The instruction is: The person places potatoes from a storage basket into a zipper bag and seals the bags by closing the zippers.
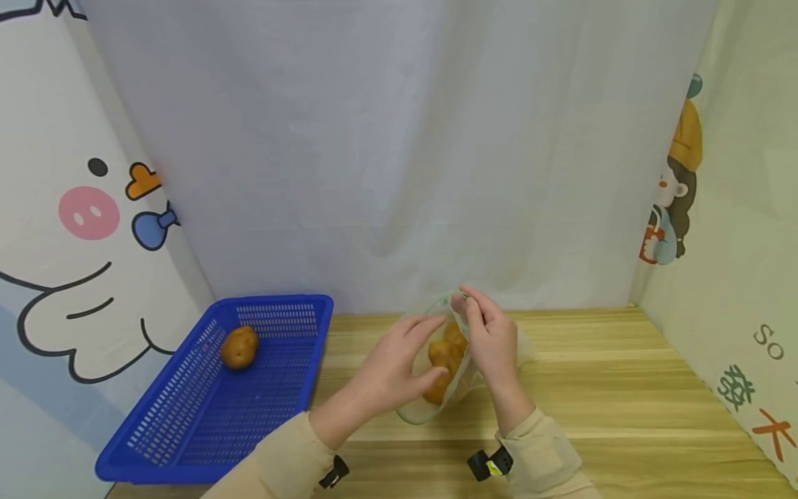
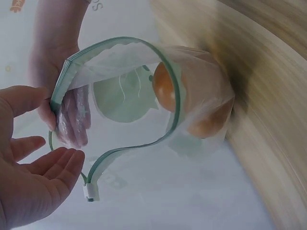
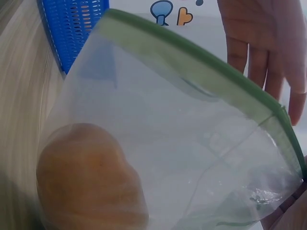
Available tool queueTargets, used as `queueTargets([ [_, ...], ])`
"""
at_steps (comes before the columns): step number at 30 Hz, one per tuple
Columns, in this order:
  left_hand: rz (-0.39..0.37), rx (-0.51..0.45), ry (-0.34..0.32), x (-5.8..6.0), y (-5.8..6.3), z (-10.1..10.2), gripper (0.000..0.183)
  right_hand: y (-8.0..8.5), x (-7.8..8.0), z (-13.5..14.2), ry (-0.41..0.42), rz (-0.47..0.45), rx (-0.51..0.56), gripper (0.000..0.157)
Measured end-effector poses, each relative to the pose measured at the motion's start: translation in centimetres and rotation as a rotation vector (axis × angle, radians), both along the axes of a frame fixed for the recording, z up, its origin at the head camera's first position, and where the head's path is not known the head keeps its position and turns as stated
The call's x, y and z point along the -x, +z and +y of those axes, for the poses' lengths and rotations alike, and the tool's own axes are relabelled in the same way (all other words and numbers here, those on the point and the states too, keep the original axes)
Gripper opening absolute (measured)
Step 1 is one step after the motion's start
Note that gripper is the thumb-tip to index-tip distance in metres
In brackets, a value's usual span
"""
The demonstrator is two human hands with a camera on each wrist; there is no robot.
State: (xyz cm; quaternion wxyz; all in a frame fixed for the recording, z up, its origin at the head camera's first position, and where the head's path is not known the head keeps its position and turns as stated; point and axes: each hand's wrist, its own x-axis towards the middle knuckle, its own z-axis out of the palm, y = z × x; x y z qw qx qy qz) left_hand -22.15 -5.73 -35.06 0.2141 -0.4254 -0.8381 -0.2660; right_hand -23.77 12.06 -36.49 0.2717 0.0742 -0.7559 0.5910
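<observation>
A clear plastic zip bag [image 1: 469, 381] with a green rim stands with its mouth gaping toward me. Several brown potatoes [image 1: 444, 360] lie inside, showing through the film in both wrist views. My right hand [image 1: 497, 339] pinches the far right part of the rim, its fingers inside the bag and thumb outside. At the mouth's left side, my left hand [image 1: 394, 360] is held with fingers extended and spread, holding nothing. The white slider [image 2: 89, 190] sits at one end of the green rim, close below the left fingertips in the left wrist view.
To the left stands a blue plastic basket [image 1: 323, 333] with slotted walls, one potato [image 1: 240, 348] in it near the far end. The wooden table [image 1: 586, 388] runs right of the bag. A pale curtain [image 1: 374, 152] hangs behind, with printed panels at both sides.
</observation>
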Motion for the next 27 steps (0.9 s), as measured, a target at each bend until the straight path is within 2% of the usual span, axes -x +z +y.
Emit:
queueTargets([
  [7, 0.068, -0.058, -0.021, 0.1, 0.4, -0.8, 0.062, -0.1, -0.1, -0.1, 0.001, 0.0, -0.006, 0.033],
  [12, 0.105, -0.145, -0.023, 0.9, 1.1, -2.2, 0.06, -0.1, -0.2, -0.2, -0.003, 0.011, 0.005, 0.032],
  [15, 0.104, -0.188, 0.02, 1.6, 1.8, -3.6, 0.06, -0.2, -0.2, -0.2, -0.003, 0.015, 0.015, 0.031],
  [20, 0.088, -0.206, 0.095, 2.7, 2.8, -5.9, 0.062, -0.1, -0.3, -0.3, -0.01, 0.011, 0.012, 0.031],
  [23, 0.08, -0.218, 0.134, 3.4, 3.1, -7.2, 0.063, -0.2, -0.2, -0.3, -0.013, 0.016, 0.011, 0.031],
  [27, 0.035, -0.215, 0.218, 4.2, 3.2, -9.1, 0.064, -0.4, -0.2, -0.3, -0.019, 0.027, 0.013, 0.031],
])
